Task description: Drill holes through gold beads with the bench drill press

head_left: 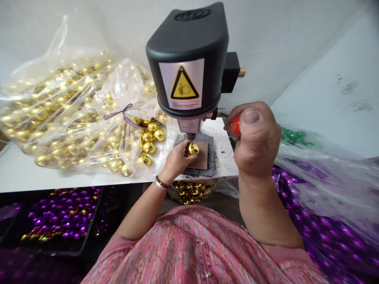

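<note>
A shiny gold ball (194, 149) with small mirror-like facets sits under the spindle of a black drill press (186, 51). My left hand (177, 159) grips this ball from the left, thumb in front. Beneath it lies a brown board (202, 161) on the grey machine base (211, 150). Raised at the machine's right side, my right hand (257, 138) is closed around the red knob (236, 125) of the press lever. The spindle tip is right at the top of the ball; whether it has entered the ball cannot be seen.
A tied clear bag (68, 114) full of gold balls covers the table's left side, with loose gold balls (149, 147) spilling beside it. Black crumbs surround the base. Purple balls (65, 213) fill a dark crate below left; bags of purple balls (319, 221) and green ones (296, 136) lie right.
</note>
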`<act>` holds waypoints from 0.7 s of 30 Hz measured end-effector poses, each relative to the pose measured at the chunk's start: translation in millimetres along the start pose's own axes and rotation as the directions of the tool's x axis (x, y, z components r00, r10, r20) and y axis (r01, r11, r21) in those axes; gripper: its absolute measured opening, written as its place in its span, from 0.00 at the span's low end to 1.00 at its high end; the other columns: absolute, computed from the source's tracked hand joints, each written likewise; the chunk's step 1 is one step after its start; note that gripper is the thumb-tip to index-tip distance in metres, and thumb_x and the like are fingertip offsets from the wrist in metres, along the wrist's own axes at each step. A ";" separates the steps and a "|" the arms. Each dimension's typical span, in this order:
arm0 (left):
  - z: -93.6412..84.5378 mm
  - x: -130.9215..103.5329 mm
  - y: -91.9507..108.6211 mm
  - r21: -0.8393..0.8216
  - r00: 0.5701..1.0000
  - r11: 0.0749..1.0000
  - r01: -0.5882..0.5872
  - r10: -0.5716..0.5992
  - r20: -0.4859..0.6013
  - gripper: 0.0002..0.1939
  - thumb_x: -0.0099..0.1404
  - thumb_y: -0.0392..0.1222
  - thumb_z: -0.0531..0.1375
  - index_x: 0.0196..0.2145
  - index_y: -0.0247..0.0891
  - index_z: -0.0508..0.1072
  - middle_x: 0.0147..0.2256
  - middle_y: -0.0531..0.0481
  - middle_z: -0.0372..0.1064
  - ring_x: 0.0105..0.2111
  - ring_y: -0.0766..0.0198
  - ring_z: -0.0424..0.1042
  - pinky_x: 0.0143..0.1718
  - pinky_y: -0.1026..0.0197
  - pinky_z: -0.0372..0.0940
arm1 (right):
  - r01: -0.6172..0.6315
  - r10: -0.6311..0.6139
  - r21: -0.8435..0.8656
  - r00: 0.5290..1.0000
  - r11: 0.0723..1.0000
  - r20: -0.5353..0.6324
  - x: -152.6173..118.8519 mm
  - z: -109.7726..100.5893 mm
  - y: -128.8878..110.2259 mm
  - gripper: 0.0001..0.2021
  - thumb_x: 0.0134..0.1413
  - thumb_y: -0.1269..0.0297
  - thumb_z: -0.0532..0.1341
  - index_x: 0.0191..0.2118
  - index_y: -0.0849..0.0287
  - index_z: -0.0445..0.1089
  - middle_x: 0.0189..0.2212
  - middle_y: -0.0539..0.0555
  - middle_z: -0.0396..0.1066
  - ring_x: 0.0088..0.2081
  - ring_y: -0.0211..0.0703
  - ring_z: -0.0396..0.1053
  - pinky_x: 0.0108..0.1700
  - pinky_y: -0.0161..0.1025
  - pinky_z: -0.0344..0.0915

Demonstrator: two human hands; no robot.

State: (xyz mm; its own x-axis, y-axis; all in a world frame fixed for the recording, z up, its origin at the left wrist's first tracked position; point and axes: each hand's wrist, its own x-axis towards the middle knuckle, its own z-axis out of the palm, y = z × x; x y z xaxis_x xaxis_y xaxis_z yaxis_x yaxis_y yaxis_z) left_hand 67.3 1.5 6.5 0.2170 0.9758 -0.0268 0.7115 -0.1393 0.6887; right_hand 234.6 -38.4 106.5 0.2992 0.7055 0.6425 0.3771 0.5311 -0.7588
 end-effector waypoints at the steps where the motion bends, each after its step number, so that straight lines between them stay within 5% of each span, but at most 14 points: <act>1: 1.3 0.6 -1.0 0.006 1.000 1.000 -0.013 0.013 0.005 0.26 0.58 0.42 0.67 0.54 0.38 0.74 0.40 0.48 0.77 0.37 0.60 0.74 0.40 0.60 0.66 | 0.001 -0.001 0.016 1.000 1.000 0.002 0.0 -0.7 -0.3 0.21 0.65 0.45 0.50 0.31 0.56 0.67 0.20 0.45 0.57 0.23 0.28 0.55 0.27 0.32 0.54; 10: 6.0 1.7 -7.6 -0.122 0.998 0.992 0.015 -0.009 0.054 0.29 0.58 0.43 0.67 0.58 0.39 0.72 0.44 0.50 0.78 0.41 0.58 0.75 0.43 0.61 0.67 | 0.096 -0.097 0.009 0.993 0.995 0.063 -27.4 -7.3 17.2 0.13 0.64 0.55 0.52 0.35 0.55 0.69 0.24 0.46 0.63 0.26 0.30 0.59 0.29 0.33 0.59; 21: 7.8 1.1 -10.5 -0.056 0.999 0.998 -0.018 0.021 0.042 0.24 0.59 0.44 0.65 0.54 0.39 0.74 0.43 0.47 0.78 0.41 0.56 0.76 0.42 0.60 0.66 | 0.254 -0.253 0.031 0.967 0.967 -0.038 -54.0 4.3 59.9 0.10 0.59 0.64 0.53 0.43 0.52 0.70 0.33 0.49 0.72 0.35 0.37 0.69 0.39 0.40 0.68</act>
State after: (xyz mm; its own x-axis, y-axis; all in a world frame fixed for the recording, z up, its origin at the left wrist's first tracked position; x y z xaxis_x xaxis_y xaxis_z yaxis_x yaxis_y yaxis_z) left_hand 65.3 2.7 -6.4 0.2597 0.9647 -0.0433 0.6686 -0.1473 0.7289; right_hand 237.2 -42.6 25.9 0.2272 0.5296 0.8173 0.4132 0.7075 -0.5733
